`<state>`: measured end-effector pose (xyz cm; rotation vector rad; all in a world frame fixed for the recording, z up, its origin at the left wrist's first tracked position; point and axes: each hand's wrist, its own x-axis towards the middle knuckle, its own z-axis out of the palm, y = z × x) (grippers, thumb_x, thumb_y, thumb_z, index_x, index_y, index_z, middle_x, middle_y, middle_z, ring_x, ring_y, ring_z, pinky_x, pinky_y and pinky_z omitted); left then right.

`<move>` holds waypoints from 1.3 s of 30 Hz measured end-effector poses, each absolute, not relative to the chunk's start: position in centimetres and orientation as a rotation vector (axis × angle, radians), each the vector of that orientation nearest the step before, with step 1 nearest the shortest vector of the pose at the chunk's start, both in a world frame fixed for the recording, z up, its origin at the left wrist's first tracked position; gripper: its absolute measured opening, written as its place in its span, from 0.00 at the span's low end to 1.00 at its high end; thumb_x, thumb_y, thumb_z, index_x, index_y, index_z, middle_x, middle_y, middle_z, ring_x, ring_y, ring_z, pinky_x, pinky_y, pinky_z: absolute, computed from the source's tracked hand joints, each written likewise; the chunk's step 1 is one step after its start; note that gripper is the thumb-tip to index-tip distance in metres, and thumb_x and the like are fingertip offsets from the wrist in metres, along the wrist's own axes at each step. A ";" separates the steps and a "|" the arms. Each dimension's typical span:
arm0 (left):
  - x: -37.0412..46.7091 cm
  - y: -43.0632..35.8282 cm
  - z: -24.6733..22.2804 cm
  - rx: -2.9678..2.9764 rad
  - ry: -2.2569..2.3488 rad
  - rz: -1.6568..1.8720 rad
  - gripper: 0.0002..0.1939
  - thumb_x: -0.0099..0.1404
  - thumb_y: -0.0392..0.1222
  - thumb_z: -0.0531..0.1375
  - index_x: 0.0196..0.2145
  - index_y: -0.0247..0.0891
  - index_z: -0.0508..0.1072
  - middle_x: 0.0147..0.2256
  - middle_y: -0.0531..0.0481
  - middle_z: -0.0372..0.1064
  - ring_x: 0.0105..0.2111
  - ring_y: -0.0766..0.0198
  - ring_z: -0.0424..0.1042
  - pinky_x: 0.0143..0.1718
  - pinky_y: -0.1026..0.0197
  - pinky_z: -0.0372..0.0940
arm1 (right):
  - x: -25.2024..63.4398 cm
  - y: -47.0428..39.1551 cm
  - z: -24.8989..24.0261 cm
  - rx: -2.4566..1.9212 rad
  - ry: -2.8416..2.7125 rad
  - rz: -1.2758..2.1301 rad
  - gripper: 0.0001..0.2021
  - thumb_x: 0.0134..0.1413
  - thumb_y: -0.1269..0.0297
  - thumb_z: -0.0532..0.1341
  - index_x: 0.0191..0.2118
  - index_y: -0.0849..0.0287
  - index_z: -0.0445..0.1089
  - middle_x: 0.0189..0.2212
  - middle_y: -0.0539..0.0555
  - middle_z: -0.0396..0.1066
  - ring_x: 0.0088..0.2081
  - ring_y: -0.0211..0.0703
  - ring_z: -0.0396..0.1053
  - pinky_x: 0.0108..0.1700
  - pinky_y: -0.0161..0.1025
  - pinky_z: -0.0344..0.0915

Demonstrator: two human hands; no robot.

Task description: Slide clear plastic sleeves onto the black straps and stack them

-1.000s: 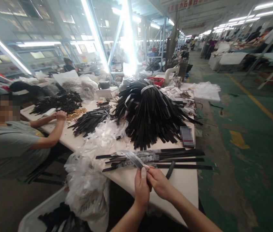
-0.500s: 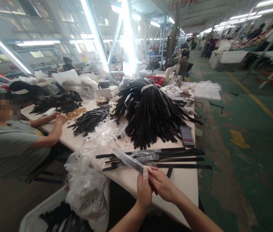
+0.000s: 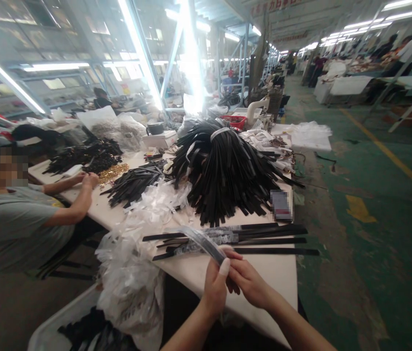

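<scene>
My left hand [image 3: 216, 282] is closed on the near end of a black strap in a clear plastic sleeve [image 3: 203, 242]; a white cover sits on its thumb. Pressed against it, my right hand [image 3: 244, 275] is closed at the same end, its fingertips partly hidden. The sleeved part bends away to the upper left, over the table. Just beyond my hands, several black straps [image 3: 279, 251] lie across the white table [image 3: 279, 278], some wrapped in clear plastic at their middles.
A big tied bundle of black straps [image 3: 228, 170] stands behind. White plastic strips [image 3: 158, 200] and a bag [image 3: 129, 278] hang over the left edge, above a bin [image 3: 50, 326]. A phone-like object [image 3: 281, 204] lies at right. A co-worker [image 3: 19, 219] sits at left, handling small parts.
The sleeved strap now bows into a curve where it was straighter. My hands stay together at its near end, with the left thumb shifted slightly down and right.
</scene>
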<state>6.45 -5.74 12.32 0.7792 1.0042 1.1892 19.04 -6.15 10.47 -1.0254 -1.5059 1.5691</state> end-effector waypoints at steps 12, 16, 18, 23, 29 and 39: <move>8.3 -5.6 11.0 0.659 1.160 1.269 0.21 0.66 0.59 0.60 0.33 0.36 0.75 0.31 0.44 0.76 0.30 0.59 0.74 0.26 0.64 0.65 | 19.3 -6.4 10.4 -1.282 -1.512 1.498 0.25 0.69 0.49 0.51 0.23 0.58 0.66 0.14 0.47 0.61 0.17 0.36 0.59 0.22 0.34 0.53; 7.9 -3.4 10.5 0.314 1.037 1.273 0.17 0.63 0.54 0.63 0.39 0.37 0.72 0.31 0.45 0.76 0.28 0.58 0.76 0.29 0.58 0.69 | 19.9 -6.6 9.9 -1.339 -1.481 1.501 0.20 0.69 0.53 0.51 0.29 0.58 0.69 0.14 0.45 0.60 0.17 0.37 0.58 0.22 0.34 0.52; 8.4 -3.3 9.9 0.245 1.046 1.310 0.16 0.63 0.53 0.63 0.39 0.37 0.71 0.33 0.45 0.77 0.30 0.57 0.77 0.36 0.54 0.72 | 19.9 -6.4 9.9 -1.371 -1.518 1.447 0.19 0.68 0.56 0.52 0.29 0.58 0.69 0.16 0.47 0.62 0.19 0.38 0.60 0.23 0.34 0.53; 10.3 -5.7 7.4 0.306 1.173 1.306 0.15 0.60 0.52 0.65 0.34 0.36 0.73 0.31 0.45 0.76 0.34 0.57 0.77 0.35 0.60 0.70 | 19.8 -5.8 10.2 -1.349 -1.630 1.286 0.20 0.67 0.60 0.52 0.22 0.58 0.66 0.25 0.54 0.70 0.29 0.43 0.67 0.31 0.36 0.59; 8.4 -2.8 7.9 0.094 1.094 1.308 0.12 0.65 0.49 0.58 0.41 0.38 0.69 0.32 0.44 0.77 0.31 0.54 0.78 0.36 0.54 0.71 | 20.1 -5.9 9.2 -1.471 -1.667 1.340 0.17 0.66 0.62 0.53 0.25 0.58 0.69 0.19 0.50 0.67 0.24 0.40 0.64 0.28 0.35 0.54; 7.8 -1.6 7.1 0.153 1.053 1.268 0.13 0.66 0.49 0.57 0.40 0.35 0.70 0.33 0.41 0.77 0.31 0.54 0.78 0.36 0.53 0.71 | 20.5 -5.3 8.1 -1.576 -1.707 1.257 0.16 0.63 0.66 0.54 0.25 0.60 0.72 0.24 0.53 0.72 0.27 0.41 0.66 0.29 0.35 0.53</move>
